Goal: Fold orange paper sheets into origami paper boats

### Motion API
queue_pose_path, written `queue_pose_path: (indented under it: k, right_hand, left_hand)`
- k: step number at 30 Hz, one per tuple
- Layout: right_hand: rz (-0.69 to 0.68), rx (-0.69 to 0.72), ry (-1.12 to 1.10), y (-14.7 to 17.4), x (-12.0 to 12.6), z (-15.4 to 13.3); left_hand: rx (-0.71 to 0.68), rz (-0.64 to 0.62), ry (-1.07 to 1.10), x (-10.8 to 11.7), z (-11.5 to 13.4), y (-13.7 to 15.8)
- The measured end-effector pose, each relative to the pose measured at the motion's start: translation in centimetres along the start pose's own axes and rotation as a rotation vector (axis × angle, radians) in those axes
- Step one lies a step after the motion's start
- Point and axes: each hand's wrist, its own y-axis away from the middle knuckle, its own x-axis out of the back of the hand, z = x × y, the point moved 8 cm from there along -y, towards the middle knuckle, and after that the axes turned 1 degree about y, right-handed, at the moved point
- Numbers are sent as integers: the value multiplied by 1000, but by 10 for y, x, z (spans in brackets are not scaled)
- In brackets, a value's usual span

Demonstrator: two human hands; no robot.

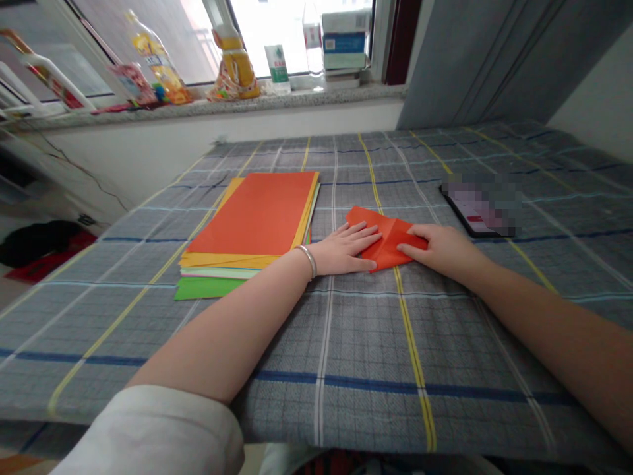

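A folded piece of orange paper lies on the checked tablecloth in front of me, with crease lines showing on it. My left hand rests flat on its left part, fingers stretched out and slightly spread; a silver bangle circles that wrist. On the opposite side, my right hand pinches the paper's right edge between thumb and fingers. Left of my hands sits a stack of coloured paper, orange on top, with yellow, pale and green sheets sticking out below.
A phone, its screen partly blurred out, lies at the right on the tablecloth. Behind the table, a stone windowsill carries several bottles, a cup and stacked boxes. A grey curtain or panel stands at the back right.
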Motion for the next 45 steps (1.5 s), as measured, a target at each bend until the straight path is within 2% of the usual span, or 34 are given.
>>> queue_pose_path:
  k: [3,6,9,13,16,20,23,26,29,31,34,37,41,43,45]
  right_hand:
    - [-3,-14,4,1,-1,1]
    - [5,16,-85,2,5,0]
    - [29,198,-218,5,18,-9]
    - [-103,555,-248,16,17,-30]
    - [-131,620,-215,18,12,-32]
    - [-29,540,-168,16,19,-25]
    - [102,429,-161,14,35,-18]
    - [124,396,-189,13,43,-18]
    - [19,479,-206,16,36,-29]
    - [-5,475,-221,16,32,-32]
    - [113,268,-260,12,36,-21]
    - [285,0,-362,11,41,2]
    - [267,-186,-667,6,23,21]
    - [246,-279,-841,4,12,29]
    - [263,-368,-985,4,6,35]
  left_hand:
    - [-7,17,-20,0,0,0]
    - [-5,13,-19,0,1,1]
    - [46,80,-45,4,-1,0]
    - [259,249,-80,12,-16,1]
    - [287,251,-90,11,-19,1]
    - [232,235,-90,12,-16,2]
    - [97,283,-107,16,-4,3]
    - [-17,401,-152,23,6,6]
    - [14,581,-171,37,4,12]
    - [49,736,-116,48,-2,20]
    - [82,921,83,61,-14,31]
    - [104,991,424,60,-29,32]
    - [86,900,940,46,-36,18]
    - [119,842,1152,38,-34,13]
    - [185,836,1308,32,-33,12]
